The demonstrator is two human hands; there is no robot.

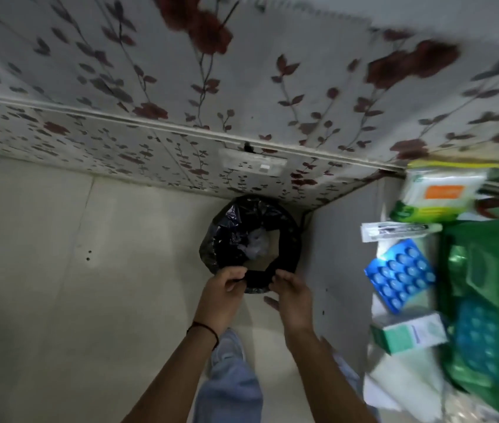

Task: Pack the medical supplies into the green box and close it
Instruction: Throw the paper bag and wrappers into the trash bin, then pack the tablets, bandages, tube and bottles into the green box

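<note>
The green box [492, 270] lies open at the right edge of the head view, blurred, with a dark blue blister sheet [480, 340] inside. Beside it on the white table lie a blue blister pack [401, 274], a small green-and-white carton [410, 332], a long white sealed packet [394, 230] and a wipes pack with an orange label [440, 193]. Both hands are away from these, down at a floor bin. My left hand [227, 285] curls on the black bin bag's [227, 236] near rim. My right hand [291, 293] touches the same rim, thumb spread.
The round bin stands in the corner, between a floral-papered wall [181, 154] and the table's white side panel [340, 254]. Crumpled pale rubbish [256, 242] lies inside it. My shoe [230, 346] and jeans leg are on the pale tiled floor [59, 285] below the hands.
</note>
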